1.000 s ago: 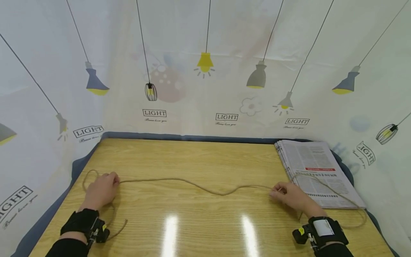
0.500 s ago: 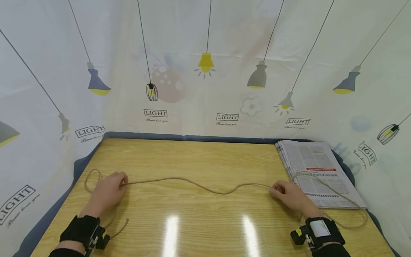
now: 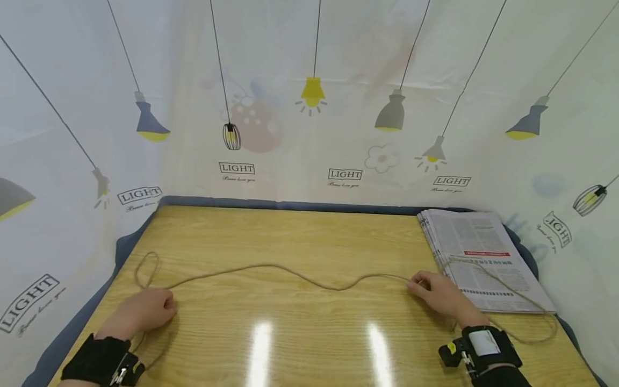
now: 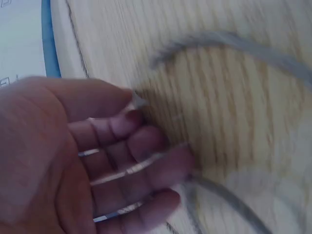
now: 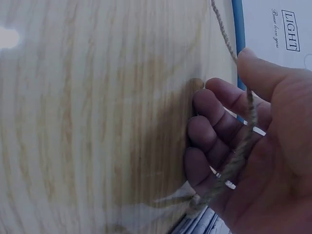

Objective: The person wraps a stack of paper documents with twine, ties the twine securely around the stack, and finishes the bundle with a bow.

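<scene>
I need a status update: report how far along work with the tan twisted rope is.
Done: the rope runs across the shiny yellowish wooden table. In hand: the right hand pinches it; the left hand, loosely curled near an apparent free end, seems not to. Remaining, probably: straightening, since bends and a loop show.

Just on the near side of the loop in the cord (image 3: 333, 289), our left hand (image 3: 145, 310) hangs with loosely bent fingers; our right hand (image 3: 437, 293), farther along the cord, pinches it between thumb and curled fingers.
</scene>
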Tool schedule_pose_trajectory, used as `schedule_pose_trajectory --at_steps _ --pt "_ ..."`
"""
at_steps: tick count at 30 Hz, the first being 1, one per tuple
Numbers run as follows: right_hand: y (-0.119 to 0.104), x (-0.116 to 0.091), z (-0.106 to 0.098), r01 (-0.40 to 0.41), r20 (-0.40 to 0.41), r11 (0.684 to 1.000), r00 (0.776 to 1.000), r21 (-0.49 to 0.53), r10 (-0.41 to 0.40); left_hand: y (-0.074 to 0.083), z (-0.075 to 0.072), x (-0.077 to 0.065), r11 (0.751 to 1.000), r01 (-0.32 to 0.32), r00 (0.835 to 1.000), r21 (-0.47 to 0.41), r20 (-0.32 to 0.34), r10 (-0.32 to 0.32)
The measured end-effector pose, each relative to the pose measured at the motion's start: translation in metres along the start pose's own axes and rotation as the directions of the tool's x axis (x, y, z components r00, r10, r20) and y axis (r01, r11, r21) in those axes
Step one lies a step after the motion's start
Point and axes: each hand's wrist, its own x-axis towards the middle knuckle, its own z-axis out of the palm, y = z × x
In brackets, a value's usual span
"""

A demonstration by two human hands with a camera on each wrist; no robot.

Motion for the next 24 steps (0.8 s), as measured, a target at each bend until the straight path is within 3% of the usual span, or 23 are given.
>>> schedule_pose_trajectory --at_steps 4,9,17,24 --pt "-0.001 0.0 -0.003 -0.039 0.011 0.999 0.999 0.002 0.039 0.001 -0.005 0.0 0.999 0.037 0.999 0.003 0.025 -0.037" --pt "-0.007 0.003 -0.006 -0.017 -0.034 0.999 0.999 -0.035 0.015 0.017 -0.006 0.014 0.999 -0.032 0.999 -0.023 -0.042 0.031" --pt "-0.011 0.017 -0.014 -0.022 -0.183 0.987 0.983 -0.157 -0.007 0.073 -0.007 0.044 0.986 -0.156 0.972 -0.056 -0.184 0.143" --pt "-0.003 0.031 -0.019 -0.12 -0.293 0.961 0.955 -0.249 0.044 0.115 0.002 0.063 0.973 -0.214 0.958 -0.085 -0.212 0.192"
